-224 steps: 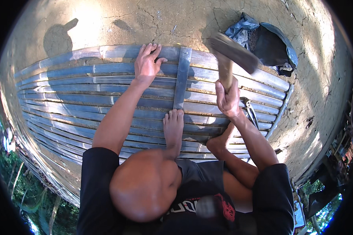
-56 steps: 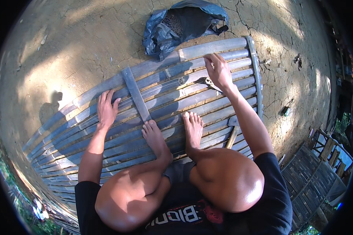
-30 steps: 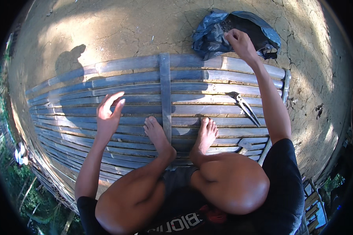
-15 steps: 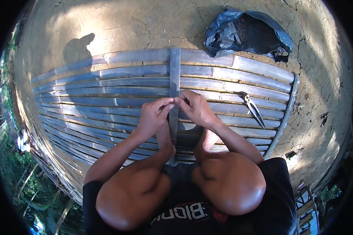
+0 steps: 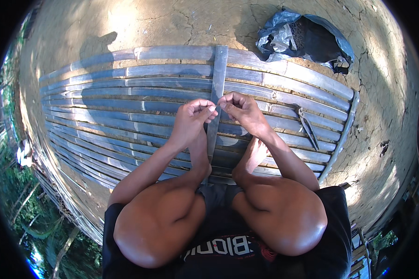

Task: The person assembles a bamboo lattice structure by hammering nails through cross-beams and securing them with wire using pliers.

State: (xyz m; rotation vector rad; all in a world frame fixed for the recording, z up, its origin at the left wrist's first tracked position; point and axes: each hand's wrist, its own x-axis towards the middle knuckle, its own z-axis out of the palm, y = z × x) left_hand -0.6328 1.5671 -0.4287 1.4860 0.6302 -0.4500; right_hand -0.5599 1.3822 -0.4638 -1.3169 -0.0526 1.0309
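My left hand and my right hand meet over the middle of a slatted bamboo platform. Thumb and forefinger are pinched on each, with the fingertips close together. Whatever lies between them is too small to make out. Below and around the hands runs a flat crosspiece that spans the slats. To the right of my right hand, a pair of pliers rests on the slats, handles toward me.
A crumpled dark plastic bag lies gaping at the far right, with a heap of small brown pieces inside. Cracked bare earth surrounds the platform. A pole edges its right end. My bent knees rise near me; greenery is at the left.
My fingertips have drawn slightly apart and both hands have shifted a little. The whole view has moved slightly; the pliers and bag stay in place on their surfaces.
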